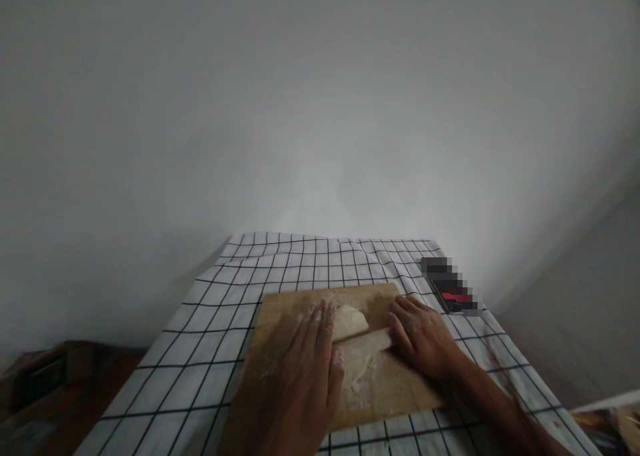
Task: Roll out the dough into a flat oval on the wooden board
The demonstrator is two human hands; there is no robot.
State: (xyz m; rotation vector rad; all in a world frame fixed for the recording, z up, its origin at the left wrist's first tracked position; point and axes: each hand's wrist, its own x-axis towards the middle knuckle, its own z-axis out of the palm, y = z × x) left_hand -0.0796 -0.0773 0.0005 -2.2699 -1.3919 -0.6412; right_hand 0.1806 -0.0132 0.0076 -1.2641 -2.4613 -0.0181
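A wooden board (380, 403) dusted with flour lies on the table. On it is a lump of pale dough (350, 323), partly covered by my left hand (310, 353). That hand lies flat, its floury fingers stretched forward and close together at the dough's left side. Just in front of the dough, on my side, a pale rolling pin (367, 344) lies crosswise; its left end is hidden behind my left hand. My right hand (423, 333) curls its fingers around the pin's right end. Scraps of dough (361, 376) stick to the board below the pin.
A white cloth with black grid lines (200, 349) covers the table. Near its right edge lies a dark, partly blurred object (453, 289) with a red patch. A plain wall (320, 109) stands behind the table. Dark, unclear items (55, 376) sit low at left.
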